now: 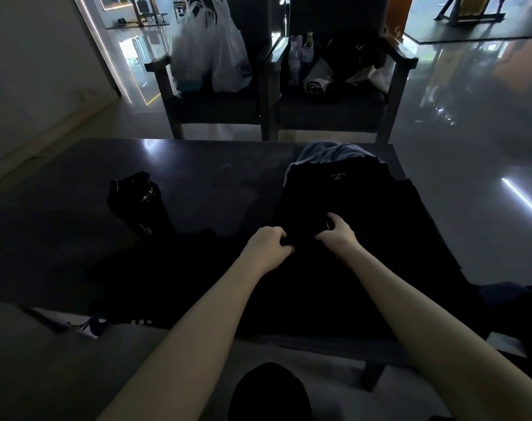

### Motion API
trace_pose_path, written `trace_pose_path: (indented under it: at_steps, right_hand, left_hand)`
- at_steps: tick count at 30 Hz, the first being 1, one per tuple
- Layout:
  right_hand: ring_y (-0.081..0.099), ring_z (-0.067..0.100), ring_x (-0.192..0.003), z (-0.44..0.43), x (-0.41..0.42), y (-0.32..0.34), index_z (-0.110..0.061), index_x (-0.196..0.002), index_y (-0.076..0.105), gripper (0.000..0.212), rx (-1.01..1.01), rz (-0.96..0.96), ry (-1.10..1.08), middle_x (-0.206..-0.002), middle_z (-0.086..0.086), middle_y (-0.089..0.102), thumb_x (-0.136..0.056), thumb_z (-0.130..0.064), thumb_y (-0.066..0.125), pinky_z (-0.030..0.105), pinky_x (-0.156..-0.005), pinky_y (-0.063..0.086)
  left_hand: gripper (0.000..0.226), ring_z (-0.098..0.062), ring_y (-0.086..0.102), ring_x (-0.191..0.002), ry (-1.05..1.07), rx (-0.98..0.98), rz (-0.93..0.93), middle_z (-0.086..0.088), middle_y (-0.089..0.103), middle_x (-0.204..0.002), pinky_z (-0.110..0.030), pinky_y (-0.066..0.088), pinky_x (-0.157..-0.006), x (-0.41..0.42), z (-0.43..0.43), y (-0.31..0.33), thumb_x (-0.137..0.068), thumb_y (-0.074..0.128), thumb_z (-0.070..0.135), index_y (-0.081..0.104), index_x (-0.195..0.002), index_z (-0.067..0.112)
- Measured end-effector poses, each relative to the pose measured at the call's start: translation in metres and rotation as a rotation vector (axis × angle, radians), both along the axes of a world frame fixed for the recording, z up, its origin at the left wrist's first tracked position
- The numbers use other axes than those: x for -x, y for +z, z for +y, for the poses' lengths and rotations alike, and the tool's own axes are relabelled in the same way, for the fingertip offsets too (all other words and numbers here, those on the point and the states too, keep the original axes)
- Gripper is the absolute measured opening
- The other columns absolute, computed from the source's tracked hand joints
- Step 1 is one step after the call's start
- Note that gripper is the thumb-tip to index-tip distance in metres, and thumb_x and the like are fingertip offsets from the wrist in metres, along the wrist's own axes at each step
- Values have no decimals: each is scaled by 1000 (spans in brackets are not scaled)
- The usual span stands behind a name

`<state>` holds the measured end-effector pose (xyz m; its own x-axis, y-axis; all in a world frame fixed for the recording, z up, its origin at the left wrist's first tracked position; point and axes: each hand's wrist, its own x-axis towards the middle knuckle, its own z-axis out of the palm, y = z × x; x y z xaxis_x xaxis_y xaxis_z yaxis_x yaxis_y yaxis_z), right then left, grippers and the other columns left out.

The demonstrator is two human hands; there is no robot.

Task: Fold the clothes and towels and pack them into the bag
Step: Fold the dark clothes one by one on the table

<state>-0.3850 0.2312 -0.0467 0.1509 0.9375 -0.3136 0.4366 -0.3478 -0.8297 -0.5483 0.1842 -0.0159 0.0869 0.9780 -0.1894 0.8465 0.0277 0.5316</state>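
The left hand (269,247) and the right hand (339,233), fingers curled, each pinch the soft, limp black cloth garment (334,192). It lies on the dark glossy table (213,165) at 12 o'clock. For a clean fold, both hands should probably pull the edge flat and even first. A grey-blue towel (331,153) shows beyond it; what seems a black cylindrical bag (137,202) lies at 10 o'clock.

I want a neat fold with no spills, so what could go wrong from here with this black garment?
The left hand and right hand grip the black garment on a dark table in dim light, so edges may fold unevenly. Pulling it could drag the grey-blue cloth lying under its far end. Loose fabric swept leftward might knock the black bottle.
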Motion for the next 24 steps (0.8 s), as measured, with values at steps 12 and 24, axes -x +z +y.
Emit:
trace_pose_path:
  at_steps: [12,24]
  right_hand:
    - [53,29,-106,-29,-31,2,-13,-144,32,59,-227,-249,135,-125,18,50,-89,-9,54,30,-83,43]
    - [13,21,-145,-46,-31,-43,-24,-147,27,47,-339,-845,453,-158,-1,16,-101,-33,30,45,-117,11]
  left_hand:
    - [67,-26,2,-147,-274,46,473,0,-2,-161,-52,14,-116,-4,-9,-25,-97,38,51,9,-153,26]
    - [66,-20,-9,-147,-278,-5,591,6,-10,-160,-47,0,-119,-10,-24,-51,-100,21,52,-4,-153,22]
